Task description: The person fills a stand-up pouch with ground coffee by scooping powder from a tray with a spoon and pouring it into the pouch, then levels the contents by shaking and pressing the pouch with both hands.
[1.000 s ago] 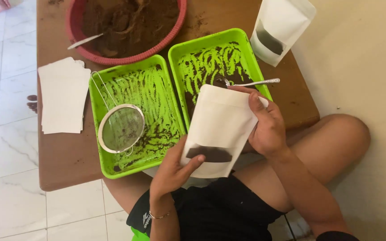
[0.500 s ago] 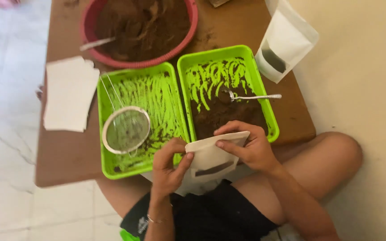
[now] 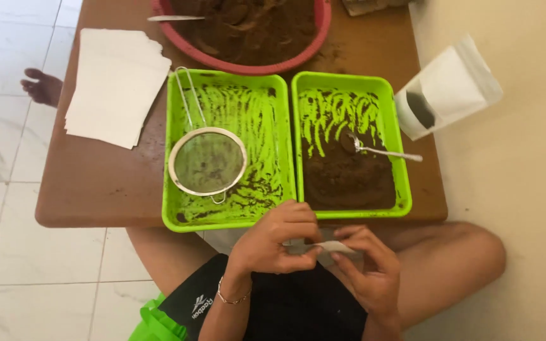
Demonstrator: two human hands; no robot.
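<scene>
While both hands (image 3: 323,252) pinch, pouch (image 3: 333,246) lies crosswise.

The small white paper pouch (image 3: 327,245) is almost wholly covered by the left hand (image 3: 273,240) and right hand (image 3: 364,268), so only a narrow strip shows between the fingers and its contents cannot be told. The round red plastic basin of brown powder (image 3: 248,31) is cut off by the top edge, as is the handle end of the metal utensil (image 3: 175,18) lying on its rim. The grey object (image 3: 374,6) at the table's far corner is mostly out of frame. The person's forearms run off the bottom edge.
</scene>
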